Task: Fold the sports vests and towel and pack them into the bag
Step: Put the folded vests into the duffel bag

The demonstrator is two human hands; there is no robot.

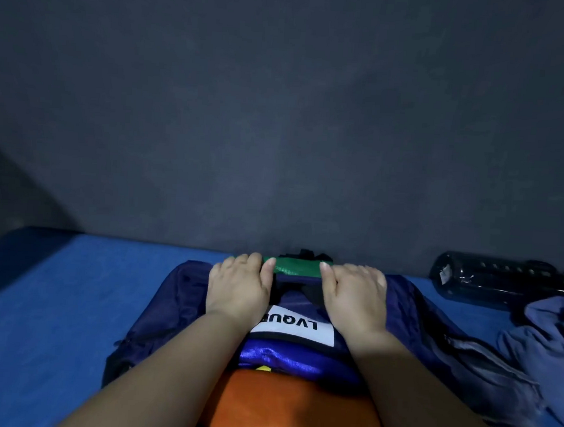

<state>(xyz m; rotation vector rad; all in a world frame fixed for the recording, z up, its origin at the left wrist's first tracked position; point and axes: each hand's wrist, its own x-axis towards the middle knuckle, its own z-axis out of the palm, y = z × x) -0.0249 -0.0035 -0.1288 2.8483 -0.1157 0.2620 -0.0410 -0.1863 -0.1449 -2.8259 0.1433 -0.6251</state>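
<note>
A dark navy bag [169, 302] lies open on the blue surface [57, 298] in front of me. Inside it sit a shiny blue vest [295, 359] with a white label and an orange vest [292, 408] nearer me. A green folded piece [297, 267] lies at the bag's far edge. My left hand [238, 286] and my right hand [356, 295] rest palm down on the bag's far end, either side of the green piece, fingers curled over the edge and thumbs touching the green piece.
A black water bottle [488, 280] lies on its side at the right by the dark wall [280, 114]. Crumpled grey-blue cloth [550, 345] lies at the right, beside a grey zipped flap [476, 364] of the bag.
</note>
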